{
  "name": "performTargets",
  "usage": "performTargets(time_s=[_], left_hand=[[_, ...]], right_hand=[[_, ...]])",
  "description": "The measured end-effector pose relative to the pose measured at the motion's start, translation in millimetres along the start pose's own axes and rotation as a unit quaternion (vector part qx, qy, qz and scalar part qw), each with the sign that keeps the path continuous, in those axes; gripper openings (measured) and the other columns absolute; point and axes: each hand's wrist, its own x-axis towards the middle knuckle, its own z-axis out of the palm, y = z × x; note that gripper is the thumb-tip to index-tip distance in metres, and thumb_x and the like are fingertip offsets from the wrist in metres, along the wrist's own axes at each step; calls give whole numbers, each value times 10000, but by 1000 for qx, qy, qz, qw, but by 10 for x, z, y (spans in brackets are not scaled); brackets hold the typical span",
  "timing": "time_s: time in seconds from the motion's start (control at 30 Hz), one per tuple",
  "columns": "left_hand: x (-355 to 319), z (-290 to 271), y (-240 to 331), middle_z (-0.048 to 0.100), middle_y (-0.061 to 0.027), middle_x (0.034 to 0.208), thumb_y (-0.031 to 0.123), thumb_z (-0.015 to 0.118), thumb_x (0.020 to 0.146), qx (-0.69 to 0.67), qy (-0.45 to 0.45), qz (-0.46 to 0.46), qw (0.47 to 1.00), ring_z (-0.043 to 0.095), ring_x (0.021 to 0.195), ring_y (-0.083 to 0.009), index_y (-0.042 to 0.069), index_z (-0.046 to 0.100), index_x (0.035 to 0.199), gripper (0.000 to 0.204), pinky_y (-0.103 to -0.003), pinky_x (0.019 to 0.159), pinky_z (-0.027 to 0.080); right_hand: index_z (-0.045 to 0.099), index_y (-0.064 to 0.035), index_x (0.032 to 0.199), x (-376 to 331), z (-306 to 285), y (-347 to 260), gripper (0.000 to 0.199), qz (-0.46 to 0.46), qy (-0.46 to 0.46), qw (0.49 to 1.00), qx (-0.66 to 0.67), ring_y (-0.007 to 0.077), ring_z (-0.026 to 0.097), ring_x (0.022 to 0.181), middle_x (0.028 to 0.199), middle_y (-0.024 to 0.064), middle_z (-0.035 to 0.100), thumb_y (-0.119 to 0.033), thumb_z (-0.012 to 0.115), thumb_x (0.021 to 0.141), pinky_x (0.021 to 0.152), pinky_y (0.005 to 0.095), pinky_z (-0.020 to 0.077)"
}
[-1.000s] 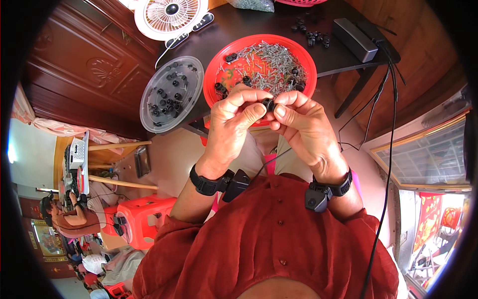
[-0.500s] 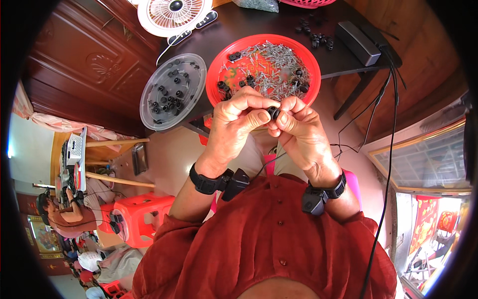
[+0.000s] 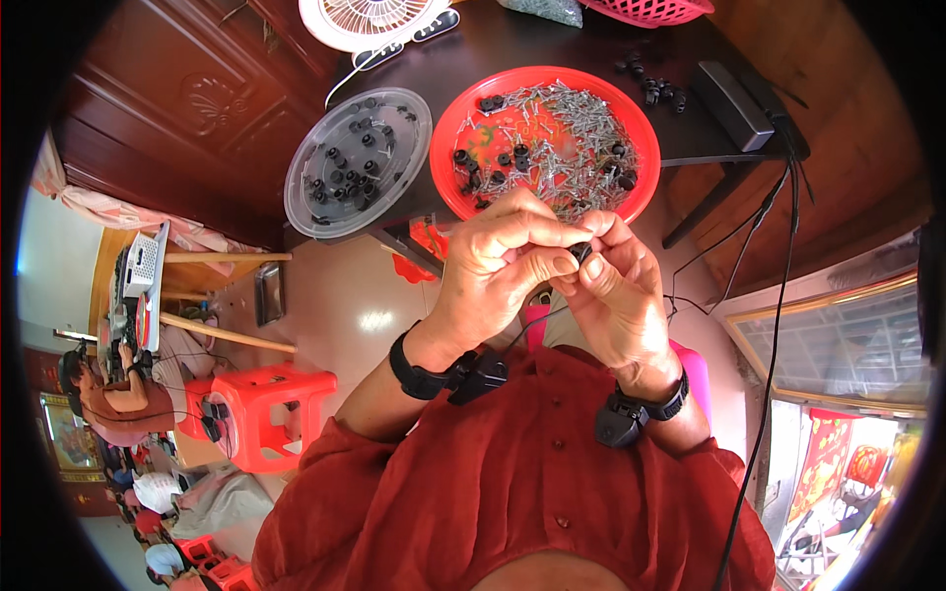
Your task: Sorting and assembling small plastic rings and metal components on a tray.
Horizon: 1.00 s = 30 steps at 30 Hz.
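Between the fingertips of both hands is a small black plastic part (image 3: 580, 252), mostly covered by my thumbs and fingers. My left hand (image 3: 507, 251) pinches it from one side and my right hand (image 3: 619, 286) from the other. Both are in front of the near rim of a round red tray (image 3: 442, 148), which holds many silvery screws (image 3: 591, 118) and several black plastic parts (image 3: 519, 153). To its left, a clear round plastic lid (image 3: 299, 172) carries more black parts and a few screws.
On the dark table (image 3: 473, 49) are a white fan (image 3: 370, 18), a pink basket (image 3: 655, 10), a dark grey bar-shaped box (image 3: 731, 106) and loose black parts (image 3: 662, 91). Black cables (image 3: 778, 256) hang at the right. A red stool (image 3: 266, 394) and another person (image 3: 123, 399) are at the left.
My hands have come slightly lower and to the right in the picture, still pinching the black part, which is now more hidden. The tray and table appear shifted right.
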Motion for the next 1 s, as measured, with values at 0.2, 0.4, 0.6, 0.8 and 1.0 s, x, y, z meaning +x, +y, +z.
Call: performTargets(time_s=[0.2,0.4,0.6,0.8,1.0], left_hand=[[-197,-187,35,547,-65,820,-1,687,742,93,-67,-12,993,577,705,-120,9,612,887,163,-248,594,486],[-550,-583,-442,549,-49,851,127,631,831,-45,-121,-143,981,535,735,-128,-2,586,893,151,-253,657,434],[-815,-947,-1301,622,-48,791,142,618,848,-293,47,-429,853,588,662,-126,29,593,926,139,-249,654,495],[-498,-1259,-1898,555,-92,1091,94,589,849,-329,218,-396,829,561,918,-171,55,556,1028,186,-301,775,495],[-345,-1038,-1080,622,-24,801,178,603,858,-52,-97,-394,913,573,725,-105,57,607,948,151,-231,657,455]], right_hand=[[494,-42,1054,-79,-113,14,217,105,-2,994,-40,110,528,794,974,40,543,-45,581,855,704,253,423],[449,13,1182,-105,-170,81,353,260,38,922,-284,123,559,847,997,63,567,-107,578,876,745,252,462],[487,51,1165,-184,-16,-35,315,328,-31,878,-348,152,586,920,1049,112,600,-74,556,885,796,273,484],[626,45,923,-51,330,-227,131,173,-73,892,-411,167,629,842,847,102,646,21,640,795,733,270,525],[623,20,892,531,396,-277,135,-60,-53,652,-754,200,629,702,770,110,630,31,634,758,590,296,485]])
